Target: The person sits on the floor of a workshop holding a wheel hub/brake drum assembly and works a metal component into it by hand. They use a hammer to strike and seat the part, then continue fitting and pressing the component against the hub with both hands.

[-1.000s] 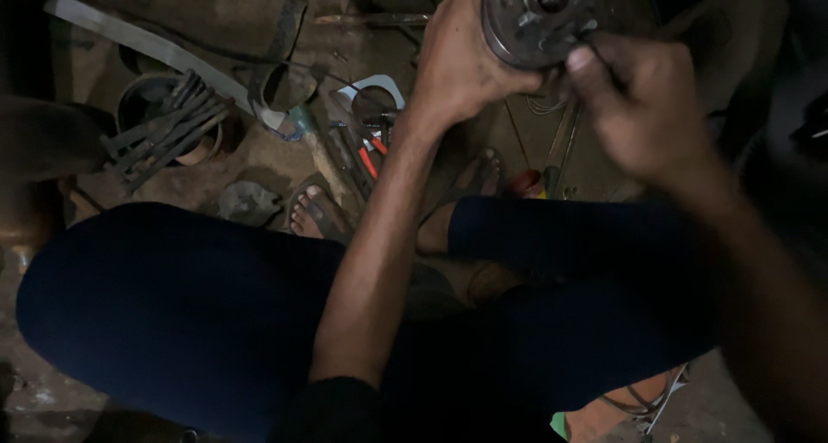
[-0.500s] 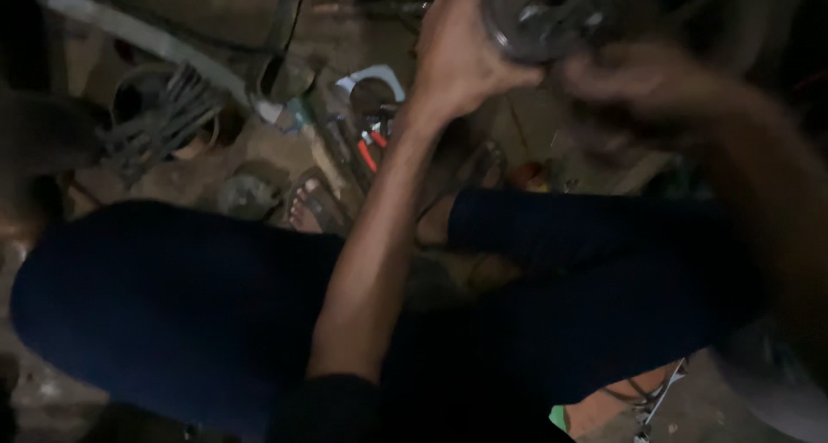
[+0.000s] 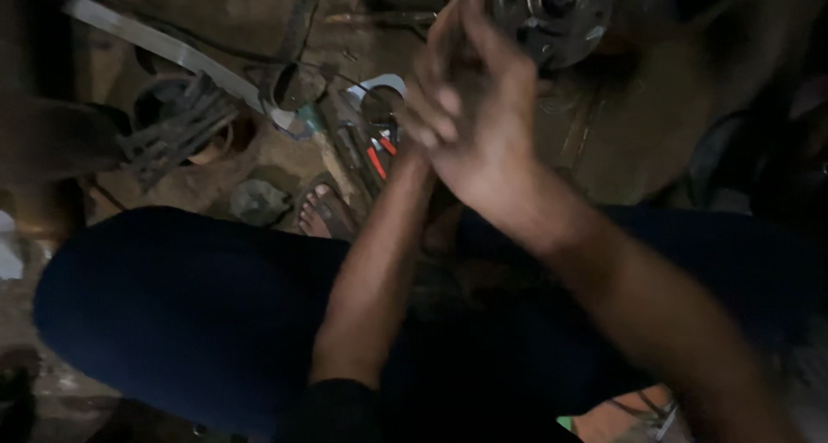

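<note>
A round grey metal hub [image 3: 556,7] with a centre bore and bolt holes sits at the top edge of the head view. My left hand [image 3: 466,29] reaches up from below and grips the hub's left rim; most of that hand is hidden. My right hand [image 3: 487,141] crosses in front of the left wrist, blurred, with fingers curled; I cannot tell whether it holds anything. My right forearm runs down to the lower right. My legs in dark blue trousers [image 3: 172,305] are folded beneath both arms.
On the dirt floor to the left lie a long grey metal bar [image 3: 164,46], a dark bowl of metal pieces [image 3: 177,124], red-handled pliers [image 3: 378,158] and a pale ring-shaped tool [image 3: 384,85]. My bare foot in a sandal [image 3: 323,208] rests beside them.
My right hand has left the hub's lower right edge and swung left and down, now crossing over my left wrist. The left hand stays at the hub's rim.
</note>
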